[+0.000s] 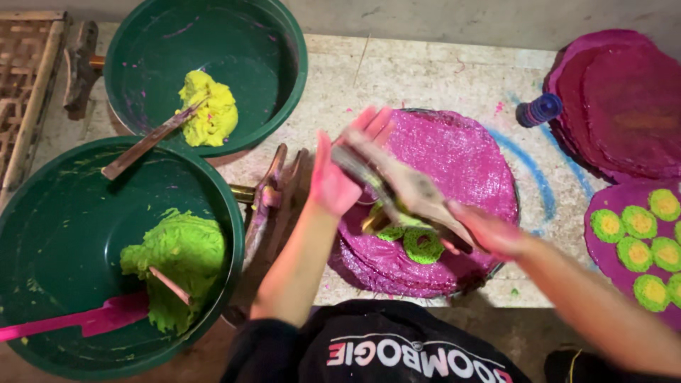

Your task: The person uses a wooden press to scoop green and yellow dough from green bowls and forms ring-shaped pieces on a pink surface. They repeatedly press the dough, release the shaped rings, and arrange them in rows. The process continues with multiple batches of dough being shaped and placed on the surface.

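Two dark green plastic basins sit at nine to eleven o'clock: the upper basin [284, 78] holds lumpy yellow dough [208, 108], the lower basin [50, 234] bright green dough [181, 266]. At centre, the left hand [345, 170] lies open against a blurred tool [397, 202] clamped in the right hand [489, 230], above woven magenta discs [461, 159] bearing green rings [423, 246].

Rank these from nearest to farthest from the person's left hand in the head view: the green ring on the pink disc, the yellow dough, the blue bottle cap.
From the left hand:
1. Green ring, just below and to the right, on the pink disc.
2. Yellow dough, up and to the left, in the upper green bowl.
3. Blue bottle cap, far right, beside the dark pink stack.
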